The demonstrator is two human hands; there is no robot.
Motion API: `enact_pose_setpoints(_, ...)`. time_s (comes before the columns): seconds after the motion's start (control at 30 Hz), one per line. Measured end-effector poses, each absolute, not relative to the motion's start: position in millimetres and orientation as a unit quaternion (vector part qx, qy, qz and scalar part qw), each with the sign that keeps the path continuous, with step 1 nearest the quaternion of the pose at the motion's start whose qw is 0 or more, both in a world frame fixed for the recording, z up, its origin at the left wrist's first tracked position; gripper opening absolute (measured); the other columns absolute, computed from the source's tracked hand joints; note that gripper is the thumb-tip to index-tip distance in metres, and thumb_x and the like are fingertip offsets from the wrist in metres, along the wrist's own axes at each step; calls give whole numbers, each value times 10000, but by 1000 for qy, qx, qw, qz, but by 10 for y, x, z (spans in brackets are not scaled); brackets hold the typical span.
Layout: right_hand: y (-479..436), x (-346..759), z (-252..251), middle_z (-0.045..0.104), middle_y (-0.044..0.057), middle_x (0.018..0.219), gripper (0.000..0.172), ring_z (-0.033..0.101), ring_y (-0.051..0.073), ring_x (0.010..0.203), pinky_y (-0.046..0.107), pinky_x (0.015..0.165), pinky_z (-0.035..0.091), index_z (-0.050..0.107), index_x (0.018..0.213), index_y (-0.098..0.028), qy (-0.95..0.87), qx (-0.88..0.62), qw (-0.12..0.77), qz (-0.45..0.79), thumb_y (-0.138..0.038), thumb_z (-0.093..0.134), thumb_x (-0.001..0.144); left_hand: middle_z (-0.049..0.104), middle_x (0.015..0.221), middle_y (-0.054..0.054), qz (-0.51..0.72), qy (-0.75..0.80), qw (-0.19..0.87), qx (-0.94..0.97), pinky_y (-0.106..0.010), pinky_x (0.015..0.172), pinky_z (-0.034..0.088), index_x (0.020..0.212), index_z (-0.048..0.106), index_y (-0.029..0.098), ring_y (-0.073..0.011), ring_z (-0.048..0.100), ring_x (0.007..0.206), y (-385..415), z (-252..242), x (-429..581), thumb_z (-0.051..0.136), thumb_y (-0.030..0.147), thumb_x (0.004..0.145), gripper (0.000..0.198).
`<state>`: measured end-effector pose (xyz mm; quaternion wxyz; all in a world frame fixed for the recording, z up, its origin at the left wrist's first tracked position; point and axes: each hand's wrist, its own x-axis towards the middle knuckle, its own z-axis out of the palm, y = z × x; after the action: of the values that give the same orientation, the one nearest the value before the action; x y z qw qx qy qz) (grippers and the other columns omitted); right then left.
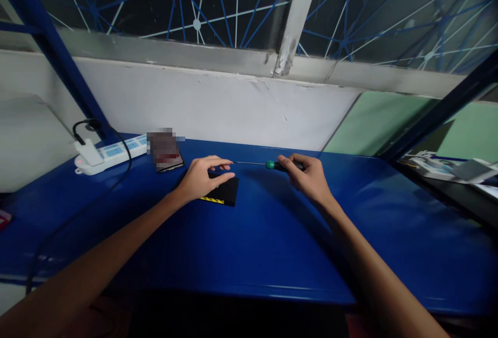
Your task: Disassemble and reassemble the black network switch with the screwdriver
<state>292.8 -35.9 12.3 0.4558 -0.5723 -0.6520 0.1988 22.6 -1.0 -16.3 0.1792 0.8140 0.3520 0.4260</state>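
Note:
My right hand (309, 174) is closed round the black-and-green handle of a screwdriver (270, 164). Its thin shaft points left, held level above the table. At the shaft's tip is my left hand (202, 174), with fingers stretched out and the thumb apart from them. The fingertips are at the screwdriver's tip; whether they touch it, or whether something tiny sits there, I cannot tell. Below my left hand lies a flat black object (227, 190) with a yellow-and-black striped strip along its near edge. My hand hides part of it.
A white power strip (116, 155) with a plug and black cable (130, 159) lies at the back left of the blue table (272, 255). Beside it is a phone-like device (169, 164), partly pixelated. Papers and boxes (439, 166) sit at the right. Blue frame posts rise on both sides.

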Motion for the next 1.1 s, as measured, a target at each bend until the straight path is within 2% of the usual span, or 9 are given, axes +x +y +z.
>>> enact_pose_setpoints(0.17, -354, 2883, 92, 395, -45, 454, 438, 334, 78, 423, 257, 448, 228, 579, 621, -174, -663, -568, 441, 209, -544, 593, 854, 753, 911, -63, 413, 352, 165, 823, -323, 698, 518, 946, 757, 195, -188, 674, 807, -43, -151, 255, 660, 321, 840, 192)
enact_pose_setpoints(0.33, -357, 2880, 82, 402, -40, 468, 434, 335, 84, 444, 260, 452, 236, 605, 633, -168, -673, -573, 425, 194, -542, 588, 852, 766, 855, -47, 416, 369, 126, 822, -342, 733, 533, 844, 769, 205, -192, 696, 764, -28, -176, 249, 625, 301, 851, 174)
enact_pose_setpoints(0.83, -393, 2817, 101, 435, -31, 535, 413, 347, 101, 513, 259, 482, 248, 641, 672, -169, -701, -570, 401, 152, -547, 603, 833, 774, 872, -7, 383, 385, 12, 839, -315, 698, 547, 837, 775, 240, -203, 726, 785, -16, -250, 220, 603, 310, 871, 189)
enact_pose_setpoints(1.1, -395, 2819, 100, 449, -26, 538, 422, 340, 99, 508, 262, 480, 246, 638, 672, -168, -704, -562, 406, 156, -556, 599, 836, 774, 859, 1, 382, 399, -5, 834, -302, 668, 532, 828, 772, 237, -204, 730, 776, -29, -243, 227, 607, 315, 869, 187)
